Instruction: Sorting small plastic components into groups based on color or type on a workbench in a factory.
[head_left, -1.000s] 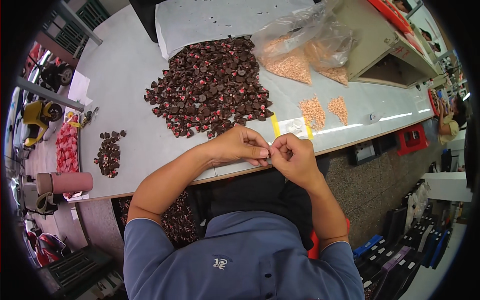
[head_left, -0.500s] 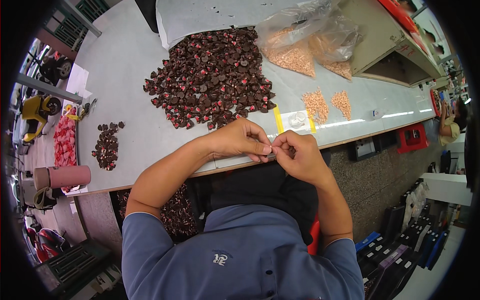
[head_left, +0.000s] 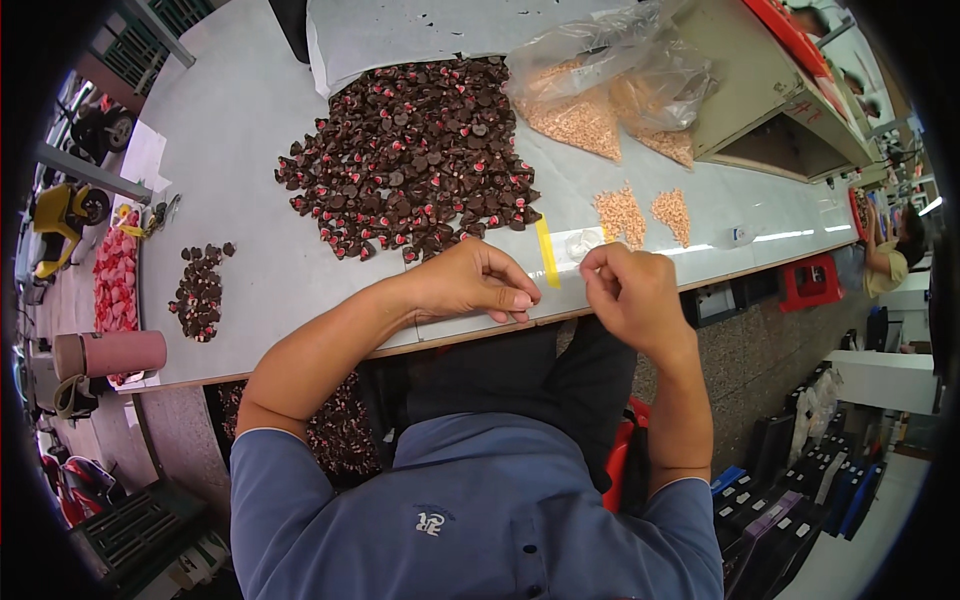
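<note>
**Dark Parts Heaped on the Bench, Hands Curled at Its Near Edge**

The dark parts with red centres [head_left: 410,160] lie in a broad heap at the far middle of the grey table [head_left: 250,110]. The left hand [head_left: 470,282] rests at the near edge, fingers curled in, thumb tip showing; whether it pinches anything cannot be told. The right hand [head_left: 630,292] hovers just right of it, fingers bunched, the two apart. A yellow tape strip [head_left: 545,255] lies between them. Two tan pellet piles [head_left: 645,212] sit beyond the right hand, and a smaller dark pile [head_left: 200,290] far left.
</note>
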